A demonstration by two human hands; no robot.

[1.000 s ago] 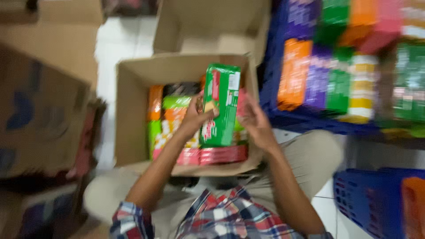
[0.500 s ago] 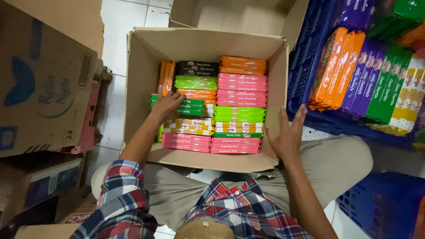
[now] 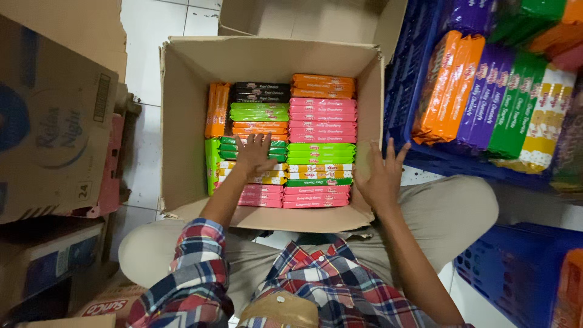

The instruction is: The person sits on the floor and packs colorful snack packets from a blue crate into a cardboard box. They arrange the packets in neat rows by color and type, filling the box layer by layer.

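Head view, left hand fingers spread flat on stacked packets, right hand open on box wall.

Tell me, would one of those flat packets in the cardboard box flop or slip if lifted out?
The packets look flat and boxy, so probably fairly stiff. Their wrappers seem glossy, so perhaps slippery. They stand tightly packed under the left hand, so pulling one free might drag on its neighbours.

Flat colourful packets stacked in the cardboard box; more upright in the blue crate.

Matt cardboard box, glossy packets
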